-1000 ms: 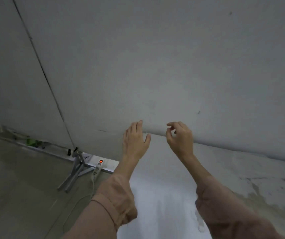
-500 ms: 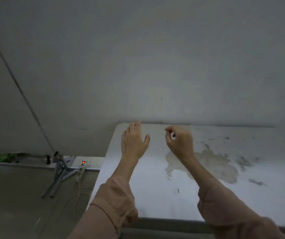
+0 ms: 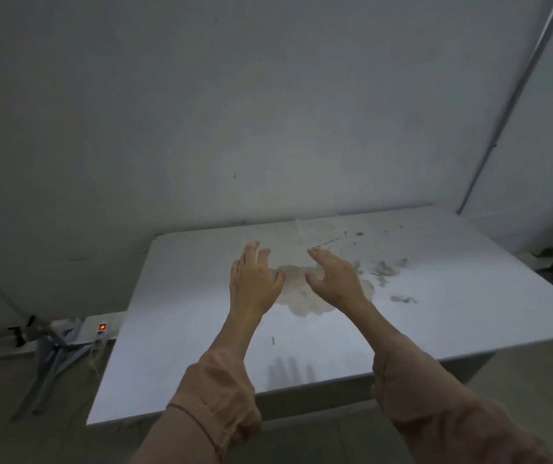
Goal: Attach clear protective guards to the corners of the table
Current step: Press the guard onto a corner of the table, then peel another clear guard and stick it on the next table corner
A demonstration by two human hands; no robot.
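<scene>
A white rectangular table [image 3: 181, 329] stands against the grey wall, with a brownish stain [image 3: 301, 296] and dark smudges on its top. My left hand [image 3: 255, 283] hovers above the middle of the table with its fingers spread and nothing in it. My right hand [image 3: 333, 277] is held beside it, fingers loosely curved and apart, also with nothing in it. A small clear piece [image 3: 301, 227] lies near the table's far edge; I cannot tell what it is. The near left corner [image 3: 90, 421] and far left corner [image 3: 156, 237] of the table are both in view.
On the floor at the left lie a power strip with a lit red switch [image 3: 102, 327], a cable and folded grey metal legs [image 3: 47, 370]. A thin pipe [image 3: 516, 105] runs up the wall at the right. Dark clutter [image 3: 549, 252] sits past the table's right side.
The view has swung right and down, so the whole table top now shows. Both hands have drawn back from the far left corner to the middle, and the right hand's fingers have spread.
</scene>
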